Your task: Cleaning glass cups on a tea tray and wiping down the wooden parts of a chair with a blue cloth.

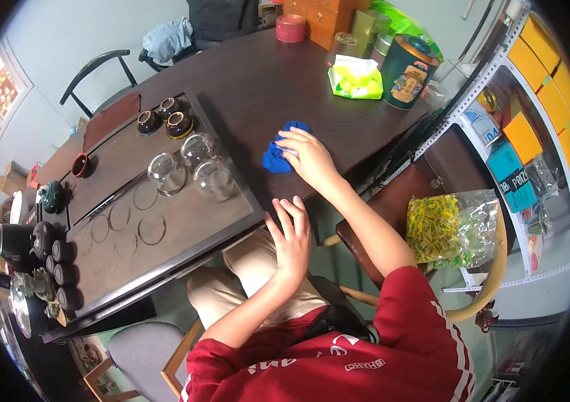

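My right hand (309,159) rests on a crumpled blue cloth (275,161) on the dark table (258,87), fingers pressed over it. Nearer to me, my left hand (289,238) lies at the table's edge beside the tea tray's corner, its fingers stretched out and holding nothing. On the tea tray (184,258), left of both hands, three clear glass cups (214,179) stand close together. Behind them sit three dark cups (179,125) with brownish tops. Several dark ring marks (151,230) show on the tray's surface.
At the back right are a green tissue pack (356,78) and a dark green canister (409,72). A bag of yellow-green packets (442,228) lies on a chair to my right. Teapots (43,238) and small dark cups (67,275) line the tray's left end.
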`<state>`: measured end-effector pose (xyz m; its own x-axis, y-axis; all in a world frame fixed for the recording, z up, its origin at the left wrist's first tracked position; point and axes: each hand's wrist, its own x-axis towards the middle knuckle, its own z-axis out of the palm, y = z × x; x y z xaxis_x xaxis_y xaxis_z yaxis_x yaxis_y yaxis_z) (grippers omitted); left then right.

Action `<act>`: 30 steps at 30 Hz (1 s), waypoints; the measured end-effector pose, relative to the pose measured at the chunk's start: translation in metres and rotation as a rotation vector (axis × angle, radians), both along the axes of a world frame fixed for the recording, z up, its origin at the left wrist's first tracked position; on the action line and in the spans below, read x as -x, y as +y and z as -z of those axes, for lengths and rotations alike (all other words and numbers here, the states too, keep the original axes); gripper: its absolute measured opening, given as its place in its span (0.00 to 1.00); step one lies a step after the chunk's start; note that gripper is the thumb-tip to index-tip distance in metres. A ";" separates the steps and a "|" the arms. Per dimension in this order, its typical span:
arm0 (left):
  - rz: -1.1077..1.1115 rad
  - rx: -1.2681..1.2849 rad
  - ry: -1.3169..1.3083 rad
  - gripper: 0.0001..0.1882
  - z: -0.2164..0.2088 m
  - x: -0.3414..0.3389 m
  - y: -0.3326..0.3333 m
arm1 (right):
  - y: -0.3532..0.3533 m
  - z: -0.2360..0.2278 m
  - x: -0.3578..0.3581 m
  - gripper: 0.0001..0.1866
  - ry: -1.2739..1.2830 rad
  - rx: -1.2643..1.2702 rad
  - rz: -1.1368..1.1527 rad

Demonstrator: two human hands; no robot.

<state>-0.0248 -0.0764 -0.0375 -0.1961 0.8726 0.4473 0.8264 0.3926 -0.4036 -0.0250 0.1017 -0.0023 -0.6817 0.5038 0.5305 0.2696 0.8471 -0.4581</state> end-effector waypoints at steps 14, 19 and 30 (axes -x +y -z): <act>0.000 -0.006 -0.029 0.27 0.001 0.000 -0.001 | -0.037 -0.006 -0.040 0.12 -0.014 0.021 0.043; -0.009 0.003 0.004 0.27 -0.002 -0.004 0.000 | -0.020 -0.005 -0.026 0.12 -0.001 0.044 0.055; 0.097 -0.026 -0.311 0.27 -0.051 -0.003 0.000 | 0.002 -0.070 -0.062 0.40 1.306 1.494 -1.095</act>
